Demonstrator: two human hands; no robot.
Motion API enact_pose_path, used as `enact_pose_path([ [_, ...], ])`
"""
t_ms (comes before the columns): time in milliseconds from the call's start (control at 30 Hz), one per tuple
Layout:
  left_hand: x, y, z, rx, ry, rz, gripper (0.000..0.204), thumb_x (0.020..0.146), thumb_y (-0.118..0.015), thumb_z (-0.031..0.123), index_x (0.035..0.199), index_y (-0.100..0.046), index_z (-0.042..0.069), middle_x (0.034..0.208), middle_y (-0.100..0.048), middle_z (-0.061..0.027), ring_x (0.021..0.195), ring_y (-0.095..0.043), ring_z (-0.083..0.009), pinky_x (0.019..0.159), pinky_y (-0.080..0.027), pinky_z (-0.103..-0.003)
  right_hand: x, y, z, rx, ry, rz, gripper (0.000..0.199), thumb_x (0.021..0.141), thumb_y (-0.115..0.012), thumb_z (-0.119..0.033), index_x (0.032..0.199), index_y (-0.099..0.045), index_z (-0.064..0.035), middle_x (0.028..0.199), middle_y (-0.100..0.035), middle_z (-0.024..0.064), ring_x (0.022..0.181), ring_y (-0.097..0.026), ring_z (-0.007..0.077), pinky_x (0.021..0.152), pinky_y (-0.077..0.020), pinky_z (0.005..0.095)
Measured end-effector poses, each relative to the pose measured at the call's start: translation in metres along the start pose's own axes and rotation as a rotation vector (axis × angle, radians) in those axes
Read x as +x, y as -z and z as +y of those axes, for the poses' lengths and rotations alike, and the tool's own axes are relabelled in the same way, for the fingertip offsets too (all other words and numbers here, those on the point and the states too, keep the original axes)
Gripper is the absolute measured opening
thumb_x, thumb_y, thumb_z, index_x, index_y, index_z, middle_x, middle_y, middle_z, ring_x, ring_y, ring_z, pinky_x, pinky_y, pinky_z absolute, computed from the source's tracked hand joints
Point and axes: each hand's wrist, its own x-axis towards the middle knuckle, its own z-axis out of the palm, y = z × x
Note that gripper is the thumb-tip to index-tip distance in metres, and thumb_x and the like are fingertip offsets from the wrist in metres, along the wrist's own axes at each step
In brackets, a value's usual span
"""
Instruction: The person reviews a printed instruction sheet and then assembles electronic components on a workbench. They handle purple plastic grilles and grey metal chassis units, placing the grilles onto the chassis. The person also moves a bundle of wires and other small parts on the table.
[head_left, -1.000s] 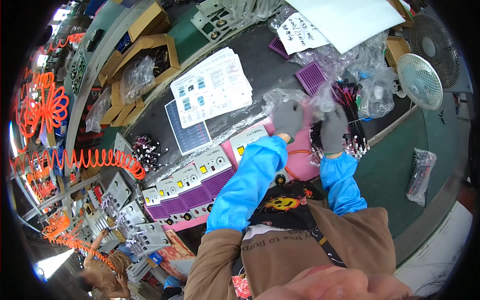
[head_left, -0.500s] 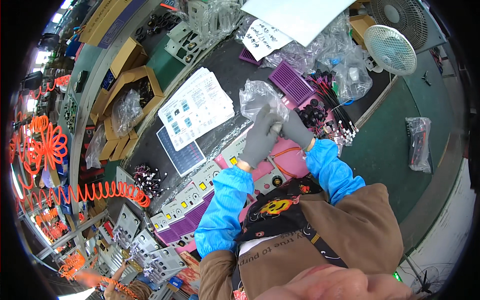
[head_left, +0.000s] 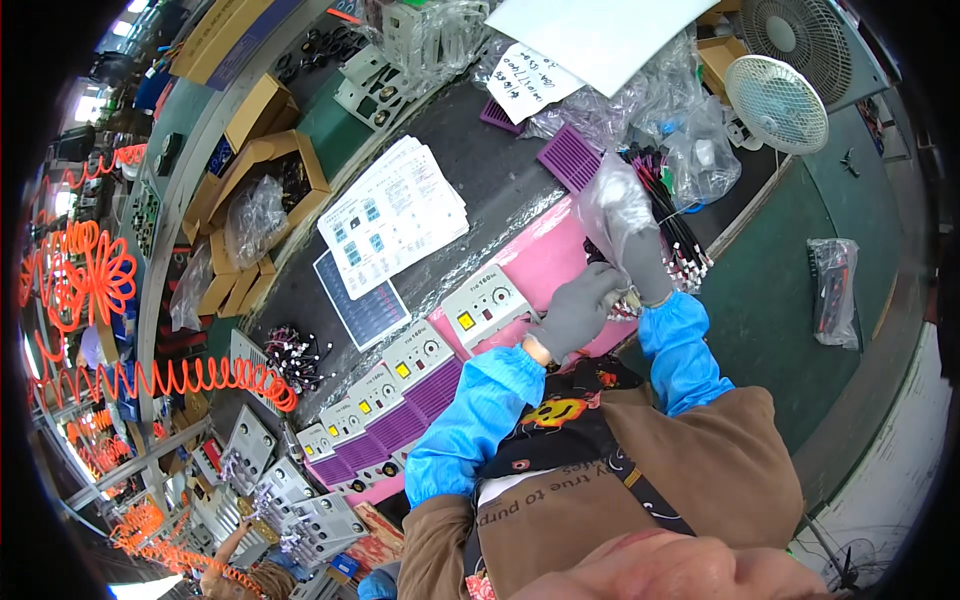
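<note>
My right hand (head_left: 648,265), in a grey glove, is closed on a clear plastic bag (head_left: 615,200) that stands up from its fingers and partly covers them. Close beside it, my left hand (head_left: 578,312), also gloved in grey, curls its fingers near the right wrist; whatever its fingertips pinch is hidden. Below and beside the hands lies a bundle of black and red cables with white connectors (head_left: 685,262). A white front panel (head_left: 487,308) with a yellow switch and a dial sits left of my left hand on a pink surface (head_left: 535,255).
More panels with purple vented housings (head_left: 405,415) line up at the lower left. Printed sheets (head_left: 395,210) lie on the dark bench. Behind the hands are a purple grille (head_left: 570,158) and plastic bags (head_left: 700,160). A fan (head_left: 778,103) stands at the far right.
Both hands have moved right and toward me, to the cables. The bag has gone from between both hands to upright in my right hand. More of the pink surface shows.
</note>
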Motion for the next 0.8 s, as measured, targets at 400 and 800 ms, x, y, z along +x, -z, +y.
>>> enact_pose_path([
  [400, 0.06, 0.034, -0.026, -1.28, 0.563, 0.238, 0.044, 0.097, -0.061, 0.03, 0.131, -0.056, 0.002, 0.118, -0.065, -0.0128, 0.099, -0.067, -0.0238, 0.085, -0.056, -0.036, 0.033, -0.018, -0.008, -0.238, 0.451, -0.249, 0.024, 0.082, -0.066, -0.026, 0.101, -0.07, -0.0116, 0.106, -0.069, 0.0133, 0.1, -0.066, 0.0305, 0.092, -0.0505, 0.0456],
  [800, 0.063, 0.013, -0.053, -0.25, 0.158, 0.092, 0.047, 0.097, -0.059, 0.025, 0.137, -0.052, 0.002, 0.123, -0.064, -0.015, 0.111, -0.062, -0.0235, 0.094, -0.05, -0.034, 0.017, 0.017, 0.028, -0.25, 0.042, -0.437, 0.043, 0.085, -0.066, -0.019, 0.127, -0.064, -0.019, 0.117, -0.068, 0.0124, 0.099, -0.066, 0.0315, 0.081, -0.0541, 0.0413],
])
